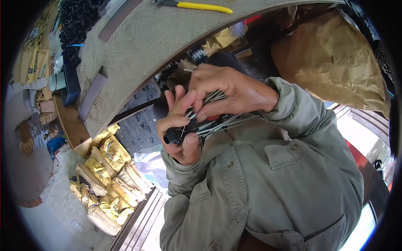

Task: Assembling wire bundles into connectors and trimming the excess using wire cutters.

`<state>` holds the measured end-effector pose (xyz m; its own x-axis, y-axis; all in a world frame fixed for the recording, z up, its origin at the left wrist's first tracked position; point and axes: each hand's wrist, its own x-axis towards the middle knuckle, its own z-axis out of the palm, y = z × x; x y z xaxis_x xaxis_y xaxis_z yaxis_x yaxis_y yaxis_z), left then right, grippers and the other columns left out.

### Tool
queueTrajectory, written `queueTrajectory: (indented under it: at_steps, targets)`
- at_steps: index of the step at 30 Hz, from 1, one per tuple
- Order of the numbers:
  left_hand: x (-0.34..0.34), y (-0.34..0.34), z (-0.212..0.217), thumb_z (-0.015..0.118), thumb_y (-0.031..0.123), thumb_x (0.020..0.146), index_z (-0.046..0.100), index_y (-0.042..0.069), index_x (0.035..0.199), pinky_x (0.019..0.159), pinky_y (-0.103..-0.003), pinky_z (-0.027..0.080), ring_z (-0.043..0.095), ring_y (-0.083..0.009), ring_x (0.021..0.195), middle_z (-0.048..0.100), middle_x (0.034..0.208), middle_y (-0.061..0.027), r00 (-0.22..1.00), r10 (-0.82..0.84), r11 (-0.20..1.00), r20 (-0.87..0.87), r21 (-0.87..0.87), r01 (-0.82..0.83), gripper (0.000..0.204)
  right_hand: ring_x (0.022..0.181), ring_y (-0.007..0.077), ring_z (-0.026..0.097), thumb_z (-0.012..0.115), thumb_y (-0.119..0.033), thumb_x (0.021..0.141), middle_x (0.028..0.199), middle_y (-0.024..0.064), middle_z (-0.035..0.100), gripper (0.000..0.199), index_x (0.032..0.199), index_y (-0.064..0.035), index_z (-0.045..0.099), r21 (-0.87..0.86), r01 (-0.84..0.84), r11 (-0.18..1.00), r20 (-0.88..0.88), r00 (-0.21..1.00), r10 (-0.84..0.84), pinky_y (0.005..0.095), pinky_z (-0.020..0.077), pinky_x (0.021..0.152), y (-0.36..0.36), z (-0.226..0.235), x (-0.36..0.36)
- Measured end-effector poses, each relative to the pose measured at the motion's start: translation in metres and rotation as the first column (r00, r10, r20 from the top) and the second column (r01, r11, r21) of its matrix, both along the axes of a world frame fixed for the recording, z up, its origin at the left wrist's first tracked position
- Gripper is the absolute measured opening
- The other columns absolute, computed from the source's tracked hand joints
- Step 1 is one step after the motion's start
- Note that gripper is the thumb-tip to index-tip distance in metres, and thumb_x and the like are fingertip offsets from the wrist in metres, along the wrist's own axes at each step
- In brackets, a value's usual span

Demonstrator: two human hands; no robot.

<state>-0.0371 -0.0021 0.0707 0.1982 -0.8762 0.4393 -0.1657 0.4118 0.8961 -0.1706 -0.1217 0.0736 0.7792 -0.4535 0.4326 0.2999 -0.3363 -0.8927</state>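
Both my hands are close together in front of my chest, below the table's edge. My left hand [182,129] is curled around a dark piece with a black, ridged round end [170,137] that sticks out by the thumb. Its fingers also touch some thin, pale sticks [215,125], which fan out to the right under my right hand. My right hand [228,88] is closed on several of these thin sticks, with its thumb and fingers bent in toward the left hand. The rest of the dark piece is hidden by my hands.
Beyond my hands is a grey table [142,46] with a curved-looking edge. On it lie yellow-handled pliers [205,7] and two grey metal strips [93,93]. Gold-wrapped packets [109,175] are stacked at the lower left. A large brown paper bag [331,62] stands at the right.
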Motion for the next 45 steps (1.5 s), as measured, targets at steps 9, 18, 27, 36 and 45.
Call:
queueTrajectory:
  at_steps: [9, 18, 27, 36, 45]
  targets:
    - [-0.009, -0.003, 0.002, 0.058, 0.028, 0.085, 0.039, 0.005, 0.100, 0.106, -0.049, 0.020, 0.037, -0.0371, 0.124, 0.050, 0.117, -0.0249, 0.990, -0.038, 0.998, -0.136, -0.052, 0.031, 0.034, 0.075, 0.0225, 0.047, 0.070, -0.013, 0.070, 0.074, 0.0016, 0.051, 0.016, 0.076, -0.0095, 0.056, -0.157, 0.100, 0.983, -0.024, 0.994, -0.105, 0.0339, 0.0351, 0.070, 0.008, 0.010, -0.008]
    - [-0.017, -0.005, 0.006, 0.057, 0.033, 0.085, 0.039, 0.003, 0.099, 0.102, -0.049, 0.028, 0.041, -0.0385, 0.118, 0.048, 0.117, -0.0248, 1.000, -0.027, 0.999, -0.015, -0.022, 0.026, 0.038, 0.069, 0.0227, 0.056, 0.070, -0.009, 0.072, 0.076, 0.0071, 0.055, 0.020, 0.083, -0.0010, 0.056, 0.094, 0.021, 0.995, -0.098, 0.995, -0.012, 0.0317, 0.0423, 0.059, 0.009, 0.009, -0.022]
    - [-0.017, -0.010, 0.013, 0.057, 0.015, 0.084, 0.041, 0.002, 0.103, 0.101, -0.046, 0.029, 0.040, -0.0366, 0.119, 0.050, 0.114, -0.0239, 0.987, -0.157, 0.985, -0.030, -0.072, 0.154, 0.028, 0.067, 0.0231, 0.056, 0.071, -0.010, 0.071, 0.075, 0.0067, 0.057, 0.018, 0.083, -0.0024, 0.061, 0.035, -0.086, 0.996, -0.155, 0.984, 0.091, 0.0310, 0.0417, 0.057, -0.004, 0.014, -0.032]
    - [-0.012, -0.005, 0.012, 0.059, 0.010, 0.080, 0.042, 0.000, 0.102, 0.093, -0.043, 0.036, 0.049, -0.0320, 0.105, 0.052, 0.108, -0.0214, 0.980, -0.194, 0.978, -0.040, -0.090, 0.190, 0.029, 0.065, 0.0266, 0.056, 0.069, -0.007, 0.070, 0.075, 0.0098, 0.058, 0.017, 0.085, -0.0026, 0.062, -0.324, 0.076, 0.943, -0.037, 0.995, -0.093, 0.0323, 0.0442, 0.054, 0.018, 0.021, -0.031]
    - [-0.016, 0.001, 0.014, 0.057, 0.008, 0.082, 0.041, 0.000, 0.103, 0.091, -0.037, 0.038, 0.049, -0.0260, 0.102, 0.049, 0.111, -0.0226, 0.989, -0.115, 0.993, -0.093, -0.042, 0.111, 0.028, 0.062, 0.0252, 0.055, 0.066, -0.002, 0.070, 0.073, 0.0085, 0.055, 0.012, 0.080, -0.0037, 0.060, -0.287, -0.008, 0.958, -0.133, 0.991, -0.032, 0.0343, 0.0433, 0.052, 0.016, 0.024, -0.025]
